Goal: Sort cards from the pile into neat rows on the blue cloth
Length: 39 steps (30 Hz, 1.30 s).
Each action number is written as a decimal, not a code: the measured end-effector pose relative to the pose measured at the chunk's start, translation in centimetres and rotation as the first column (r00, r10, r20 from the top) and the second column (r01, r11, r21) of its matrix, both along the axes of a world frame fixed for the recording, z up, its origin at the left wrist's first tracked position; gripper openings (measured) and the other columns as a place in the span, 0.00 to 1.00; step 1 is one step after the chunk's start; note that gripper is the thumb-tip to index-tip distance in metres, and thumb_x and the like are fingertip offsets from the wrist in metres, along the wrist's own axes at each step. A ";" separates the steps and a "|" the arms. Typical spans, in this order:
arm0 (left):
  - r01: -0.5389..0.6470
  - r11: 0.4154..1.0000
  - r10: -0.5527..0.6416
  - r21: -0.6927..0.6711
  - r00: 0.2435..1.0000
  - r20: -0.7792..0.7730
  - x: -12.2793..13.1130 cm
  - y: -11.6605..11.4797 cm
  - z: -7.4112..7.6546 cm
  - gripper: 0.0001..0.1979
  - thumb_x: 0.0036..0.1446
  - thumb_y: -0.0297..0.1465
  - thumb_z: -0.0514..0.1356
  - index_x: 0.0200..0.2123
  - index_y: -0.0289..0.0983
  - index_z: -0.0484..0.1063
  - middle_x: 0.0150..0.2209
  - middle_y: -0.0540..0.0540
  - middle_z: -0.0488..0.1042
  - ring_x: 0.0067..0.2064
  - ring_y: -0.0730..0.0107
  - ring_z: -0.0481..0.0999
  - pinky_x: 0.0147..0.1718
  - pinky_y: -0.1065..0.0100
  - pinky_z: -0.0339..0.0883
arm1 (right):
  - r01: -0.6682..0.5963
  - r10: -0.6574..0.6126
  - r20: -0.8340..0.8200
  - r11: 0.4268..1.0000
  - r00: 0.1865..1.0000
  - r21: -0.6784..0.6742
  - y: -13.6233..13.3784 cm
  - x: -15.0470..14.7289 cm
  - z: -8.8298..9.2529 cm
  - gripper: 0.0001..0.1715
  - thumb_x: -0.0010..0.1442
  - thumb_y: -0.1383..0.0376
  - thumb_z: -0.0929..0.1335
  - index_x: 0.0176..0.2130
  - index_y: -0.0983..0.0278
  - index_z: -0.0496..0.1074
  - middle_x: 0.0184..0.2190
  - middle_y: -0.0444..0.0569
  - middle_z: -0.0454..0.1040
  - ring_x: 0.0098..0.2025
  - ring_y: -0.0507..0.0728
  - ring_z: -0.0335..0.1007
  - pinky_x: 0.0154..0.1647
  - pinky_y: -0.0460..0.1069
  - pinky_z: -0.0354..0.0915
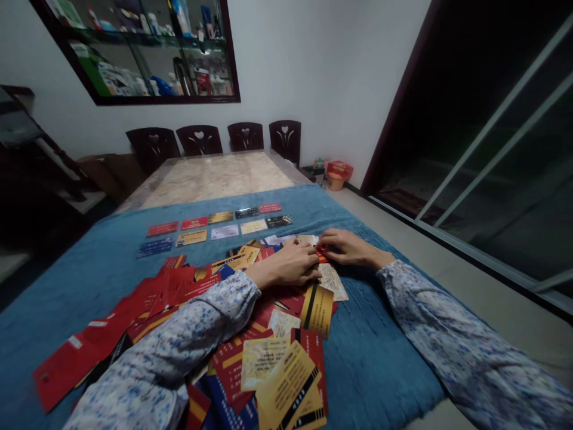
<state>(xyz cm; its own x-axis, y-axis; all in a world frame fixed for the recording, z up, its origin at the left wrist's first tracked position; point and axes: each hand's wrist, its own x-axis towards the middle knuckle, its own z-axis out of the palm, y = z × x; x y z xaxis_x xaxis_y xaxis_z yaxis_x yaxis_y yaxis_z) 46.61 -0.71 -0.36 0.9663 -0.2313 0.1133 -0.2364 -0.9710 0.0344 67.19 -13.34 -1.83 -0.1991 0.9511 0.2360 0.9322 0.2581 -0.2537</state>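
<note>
A large heap of red, gold, blue and cream cards [280, 370] spreads over the blue cloth. My left hand [293, 263] rests on the heap's upper right part, fingers bent together; whatever lies under them is hidden. Just to its right, my right hand [342, 246] pinches at a small red card [322, 257] at the heap's edge. Below the hands lie a cream card [332, 282] and a gold card with a dark stripe [317, 310]. Beyond the heap, several cards lie apart in two rows, among them a black card [279, 221] and a gold card [191, 237].
The blue cloth [371, 334] covers the near part of a long table [215, 173]. Dark chairs [285, 140] stand at its far end. A red box and an orange bucket [335, 181] sit on the floor beyond. Shelves with bottles [152, 71] are set into the wall.
</note>
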 end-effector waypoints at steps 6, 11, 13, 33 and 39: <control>-0.113 0.993 0.113 -0.028 0.994 0.006 -0.1 -0.4 -0.5 0.13 0.69 0.38 0.56 0.45 0.35 0.73 0.49 0.37 0.76 0.50 0.54 0.74 0.51 0.54 0.64 | 0.010 -0.008 -0.081 1.000 0.997 0.021 -1.0 0.5 -0.7 0.21 0.65 0.51 0.70 0.49 0.63 0.79 0.49 0.58 0.77 0.51 0.63 0.73 0.53 0.58 0.69; -0.193 0.981 0.193 -0.012 0.981 -0.017 0.0 -0.5 -0.7 0.13 0.69 0.38 0.55 0.45 0.35 0.73 0.50 0.36 0.75 0.52 0.52 0.73 0.51 0.54 0.64 | -0.010 0.010 -0.104 1.000 0.995 0.003 -1.3 0.9 -0.9 0.22 0.63 0.54 0.71 0.51 0.63 0.78 0.51 0.58 0.76 0.53 0.64 0.73 0.56 0.60 0.68; -0.205 0.979 0.204 -0.020 0.979 -0.026 0.0 -0.6 -0.7 0.12 0.69 0.37 0.56 0.45 0.35 0.73 0.49 0.37 0.75 0.51 0.52 0.72 0.51 0.54 0.64 | -0.011 0.011 -0.110 1.000 0.994 -0.001 -1.3 0.9 -1.0 0.20 0.63 0.57 0.71 0.51 0.63 0.79 0.51 0.58 0.77 0.52 0.63 0.73 0.56 0.60 0.68; -0.130 0.929 0.236 -0.347 0.929 0.283 0.7 1.1 -1.7 0.16 0.62 0.17 0.51 0.44 0.33 0.77 0.37 0.42 0.80 0.36 0.66 0.77 0.38 0.67 0.70 | 0.080 -0.042 -0.263 0.987 0.964 0.138 -2.0 -0.3 0.3 0.17 0.69 0.60 0.64 0.45 0.63 0.81 0.37 0.53 0.84 0.38 0.58 0.80 0.42 0.52 0.73; -0.107 0.869 0.276 -0.483 0.915 0.294 0.6 1.9 -2.1 0.28 0.50 0.12 0.52 0.52 0.33 0.76 0.46 0.39 0.82 0.46 0.61 0.81 0.47 0.60 0.75 | 0.116 -0.059 -0.283 0.975 0.957 0.189 -1.3 -0.1 -0.9 0.18 0.66 0.66 0.65 0.53 0.62 0.78 0.48 0.55 0.83 0.48 0.60 0.81 0.51 0.55 0.74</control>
